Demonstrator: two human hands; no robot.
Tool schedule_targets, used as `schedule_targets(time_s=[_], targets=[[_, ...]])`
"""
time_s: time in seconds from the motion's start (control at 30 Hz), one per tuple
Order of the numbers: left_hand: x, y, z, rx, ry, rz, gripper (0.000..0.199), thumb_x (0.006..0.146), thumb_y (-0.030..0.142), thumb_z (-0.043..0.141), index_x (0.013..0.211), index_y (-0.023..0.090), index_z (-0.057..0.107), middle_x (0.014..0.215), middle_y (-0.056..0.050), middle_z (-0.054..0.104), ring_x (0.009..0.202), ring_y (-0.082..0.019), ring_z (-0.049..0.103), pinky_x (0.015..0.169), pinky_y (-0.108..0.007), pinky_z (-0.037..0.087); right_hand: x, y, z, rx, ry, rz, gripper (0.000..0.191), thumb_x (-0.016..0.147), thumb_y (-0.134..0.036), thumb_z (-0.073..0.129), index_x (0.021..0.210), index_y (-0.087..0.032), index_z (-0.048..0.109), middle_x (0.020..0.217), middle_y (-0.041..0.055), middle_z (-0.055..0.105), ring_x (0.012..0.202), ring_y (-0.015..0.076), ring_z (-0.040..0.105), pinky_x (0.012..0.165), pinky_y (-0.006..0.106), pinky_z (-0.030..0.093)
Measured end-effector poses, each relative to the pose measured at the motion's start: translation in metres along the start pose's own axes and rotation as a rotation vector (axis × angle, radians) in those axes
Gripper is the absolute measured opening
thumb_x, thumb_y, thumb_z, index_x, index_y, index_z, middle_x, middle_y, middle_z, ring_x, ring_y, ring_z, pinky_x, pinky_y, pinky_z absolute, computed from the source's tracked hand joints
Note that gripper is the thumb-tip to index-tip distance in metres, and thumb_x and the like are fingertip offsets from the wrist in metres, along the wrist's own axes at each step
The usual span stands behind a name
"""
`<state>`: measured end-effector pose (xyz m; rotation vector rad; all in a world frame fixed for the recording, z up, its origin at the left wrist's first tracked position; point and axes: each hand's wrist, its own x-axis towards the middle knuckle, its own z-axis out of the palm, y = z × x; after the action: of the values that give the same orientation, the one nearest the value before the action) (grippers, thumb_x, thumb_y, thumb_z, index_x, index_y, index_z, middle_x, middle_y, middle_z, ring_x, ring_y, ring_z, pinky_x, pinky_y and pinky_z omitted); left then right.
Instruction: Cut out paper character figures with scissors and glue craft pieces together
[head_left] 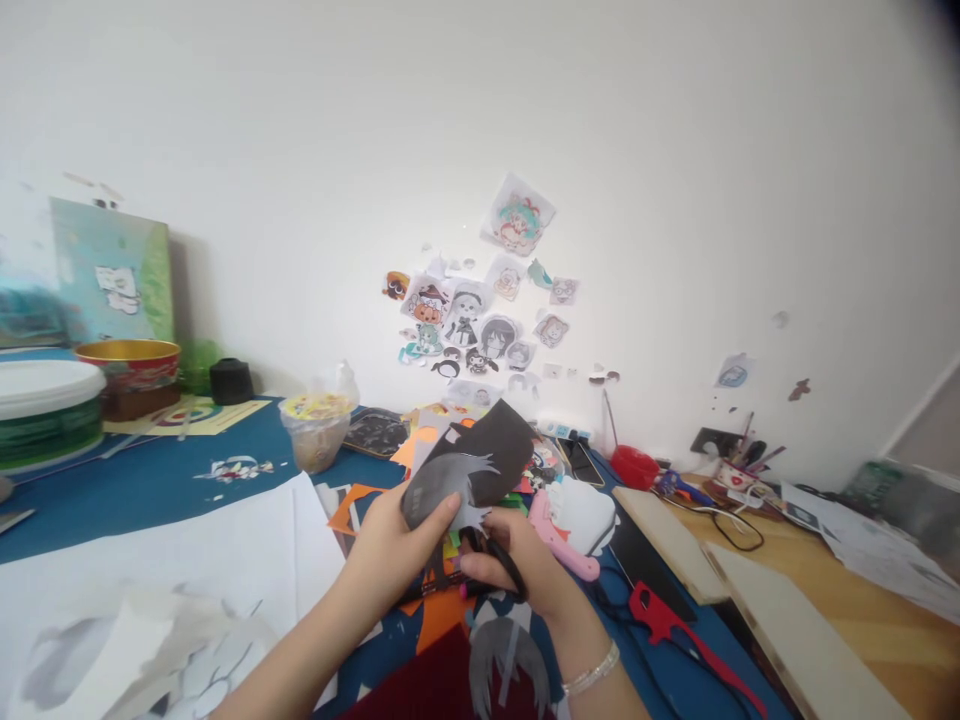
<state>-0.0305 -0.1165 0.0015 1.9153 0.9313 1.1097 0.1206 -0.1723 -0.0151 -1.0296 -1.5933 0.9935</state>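
"Dark paper piece (pixel 439 488): where is it sitting relative to the fingers?"

"It is standing tilted above the cluttered surface (pixel 262 432), near the middle of the view. The left hand (pixel 409 522) is gripping its lower left part, the thumb (pixel 445 516) lying flat across the grey face. The other left fingers are mostly hiding behind the sheet."

"How is the right hand (pixel 521 552) standing?"

"It is meeting the piece at the lower right, just beside the spiky, pale-edged outline. Its fingers are curling around the handles of black scissors (pixel 513 567). I cannot tell how wide the blades are standing; the paper and hand are covering them."

"Are both hands holding something, then?"

"Confirmed. The left is pinching the paper narrowly; the right is wrapping the scissors. The paper's black upper part is projecting up and to the right, beyond the fingers."

"Adjacent items?"

"Orange paper scraps (pixel 356 508) are lying behind and beside the left hand. A pink-handled tool (pixel 559 537) is resting just right of the right hand, and a red-handled tool (pixel 694 640) is lying farther right. Below the hands, a grey hair-shaped cutout (pixel 491 655) is lying over something dark red (pixel 420 685)."
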Motion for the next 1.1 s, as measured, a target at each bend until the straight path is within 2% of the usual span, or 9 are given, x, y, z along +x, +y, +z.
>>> schedule_targets(time_s=[0.13, 0.27, 0.57, 0.8, 0.93, 1.1], targets=[[-0.003, 0.005, 0.000, -0.032, 0.043, -0.041, 0.032, 0.071, 0.046, 0.052, 0.080, 0.017, 0.062, 0.076, -0.005, 0.068, 0.072, -0.023, 0.062, 0.063, -0.030, 0.047, 0.002, 0.001, 0.005, -0.014, 0.106, 0.011, 0.025, 0.063, -0.034, 0.067, 0.072, -0.014, 0.055, 0.060, -0.0033, 0.044, 0.054, 0.0092, 0.040, 0.050, 0.021, 0.034], [-0.003, 0.004, 0.000, -0.104, 0.060, -0.079, 0.031, 0.069, 0.047, 0.055, 0.072, 0.016, 0.061, 0.072, -0.004, 0.068, 0.072, -0.023, 0.061, 0.060, -0.028, 0.047, 0.005, 0.004, 0.009, -0.015, 0.163, 0.004, 0.025, 0.061, -0.032, 0.068, 0.068, -0.014, 0.053, 0.058, -0.0029, 0.046, 0.053, 0.0093, 0.042, 0.049, 0.020, 0.034], [-0.002, 0.005, -0.002, -0.140, 0.052, -0.120, 0.028, 0.066, 0.044, 0.058, 0.063, 0.016, 0.060, 0.066, -0.004, 0.067, 0.067, -0.024, 0.062, 0.056, -0.028, 0.048, 0.004, -0.004, 0.010, -0.039, 0.158, -0.037, 0.016, 0.066, -0.027, 0.064, 0.071, -0.014, 0.056, 0.061, -0.0031, 0.043, 0.056, 0.0096, 0.041, 0.052, 0.021, 0.036], [0.000, 0.014, -0.012, -0.142, 0.010, -0.187, 0.028, 0.061, 0.040, 0.062, 0.075, 0.015, 0.064, 0.072, -0.005, 0.070, 0.072, -0.026, 0.064, 0.060, -0.031, 0.050, 0.003, 0.009, 0.004, -0.140, 0.107, 0.004, 0.015, 0.064, -0.023, 0.064, 0.074, -0.014, 0.057, 0.059, -0.0043, 0.044, 0.053, 0.0091, 0.040, 0.050, 0.021, 0.034], [0.000, 0.013, -0.009, -0.097, 0.027, -0.148, 0.025, 0.064, 0.038, 0.060, 0.074, 0.016, 0.065, 0.070, -0.004, 0.070, 0.069, -0.024, 0.064, 0.060, -0.030, 0.050, 0.001, 0.005, 0.005, -0.129, 0.061, 0.016, 0.014, 0.064, -0.023, 0.062, 0.073, -0.015, 0.055, 0.060, -0.0043, 0.044, 0.054, 0.0091, 0.040, 0.052, 0.021, 0.034], [-0.004, 0.011, -0.003, -0.070, 0.048, -0.110, 0.023, 0.066, 0.037, 0.059, 0.075, 0.017, 0.065, 0.071, -0.003, 0.070, 0.067, -0.021, 0.064, 0.059, -0.027, 0.050, 0.001, -0.002, 0.009, -0.089, 0.100, -0.011, 0.017, 0.064, -0.023, 0.061, 0.077, -0.014, 0.055, 0.063, -0.0030, 0.045, 0.057, 0.0096, 0.041, 0.054, 0.020, 0.035]])
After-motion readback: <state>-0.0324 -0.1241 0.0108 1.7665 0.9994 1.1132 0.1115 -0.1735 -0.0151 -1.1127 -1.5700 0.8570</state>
